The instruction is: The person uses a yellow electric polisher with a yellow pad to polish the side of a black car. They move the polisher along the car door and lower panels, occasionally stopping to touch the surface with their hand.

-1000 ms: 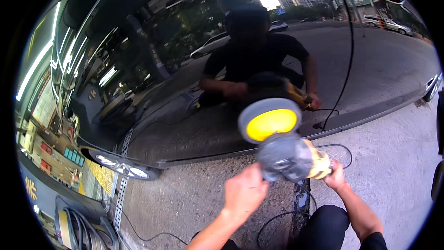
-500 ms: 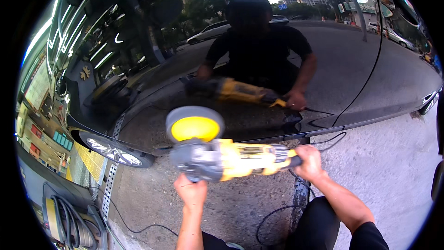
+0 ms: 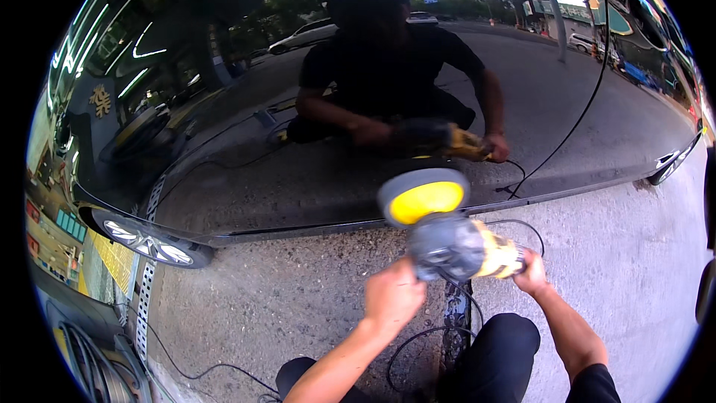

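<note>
A yellow and black power polisher [image 3: 495,250] is held in front of the lower side of a glossy black car [image 3: 313,179]. Its round pad [image 3: 426,200], with a yellow face and grey edge, stands close to the panel; I cannot tell whether it touches. My left hand [image 3: 394,297] is closed at the dark head of the polisher, its grip partly hidden. Around the rear end of the yellow body wraps my right hand [image 3: 531,272]. The polisher is slightly blurred by motion.
A black power cord [image 3: 538,231] loops from the polisher over the concrete floor [image 3: 246,306]. At the left stand a car wheel [image 3: 148,242], a perforated metal strip [image 3: 145,313] and coiled hoses [image 3: 86,362]. A dark channel [image 3: 456,321] runs between my knees and the car.
Both hands have carried the polisher to the right along the car, and its rear end now points more toward me. My view has shifted slightly too.
</note>
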The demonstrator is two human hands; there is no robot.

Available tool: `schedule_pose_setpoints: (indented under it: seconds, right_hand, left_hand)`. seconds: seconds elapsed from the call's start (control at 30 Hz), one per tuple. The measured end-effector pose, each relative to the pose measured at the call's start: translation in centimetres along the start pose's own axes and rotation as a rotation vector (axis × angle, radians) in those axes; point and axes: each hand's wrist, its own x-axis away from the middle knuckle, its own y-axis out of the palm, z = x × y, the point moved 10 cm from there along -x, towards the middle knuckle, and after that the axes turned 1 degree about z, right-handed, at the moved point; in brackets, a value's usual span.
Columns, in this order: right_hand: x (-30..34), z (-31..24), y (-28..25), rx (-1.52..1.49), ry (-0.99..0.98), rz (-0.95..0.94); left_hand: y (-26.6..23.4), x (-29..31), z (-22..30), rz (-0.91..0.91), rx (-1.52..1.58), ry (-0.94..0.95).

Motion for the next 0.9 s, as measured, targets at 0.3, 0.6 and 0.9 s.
schedule_pose_setpoints:
  seconds: [0.3, 0.6, 0.9]
  right_hand:
    - [-5.9, -27.0, 12.2, 0.201, -0.526, -0.024]
    - [-5.6, -28.6, 16.2, 0.23, -0.506, 0.06]
    - [-3.8, -15.9, 14.6, -0.496, -0.008, 0.014]
  left_hand:
    - [-15.1, 7.6, -26.1, 0.662, 0.21, -0.362]
    - [-20.2, 6.7, -25.2, 0.744, 0.215, -0.271]
    - [-19.3, 0.5, -6.1, 0.48, -0.205, 0.119]
